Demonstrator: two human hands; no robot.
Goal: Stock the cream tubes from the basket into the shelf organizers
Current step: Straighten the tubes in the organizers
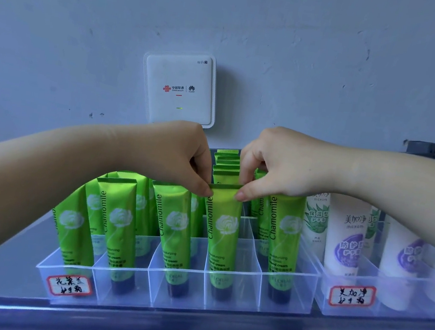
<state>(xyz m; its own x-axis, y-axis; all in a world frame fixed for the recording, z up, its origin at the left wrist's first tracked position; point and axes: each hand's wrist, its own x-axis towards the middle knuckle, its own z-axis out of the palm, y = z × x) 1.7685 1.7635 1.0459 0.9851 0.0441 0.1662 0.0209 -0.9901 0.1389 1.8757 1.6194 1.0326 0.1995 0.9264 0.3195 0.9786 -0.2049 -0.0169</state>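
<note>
A green Chamomile cream tube [223,237] stands cap down in the fourth front compartment of a clear plastic organizer [122,288] on the shelf. My left hand [181,154] pinches the left corner of its flat top seal, and my right hand [274,164] pinches the right corner. Several more green tubes [119,232] stand upright in the neighbouring compartments and in the rows behind. The basket is out of view.
A second clear organizer [375,304] at the right holds white tubes [345,237] with purple or green prints. Both organizers carry red-edged handwritten labels [69,285]. A white WiFi box [179,88] hangs on the grey wall behind. The shelf's front edge [189,327] runs below.
</note>
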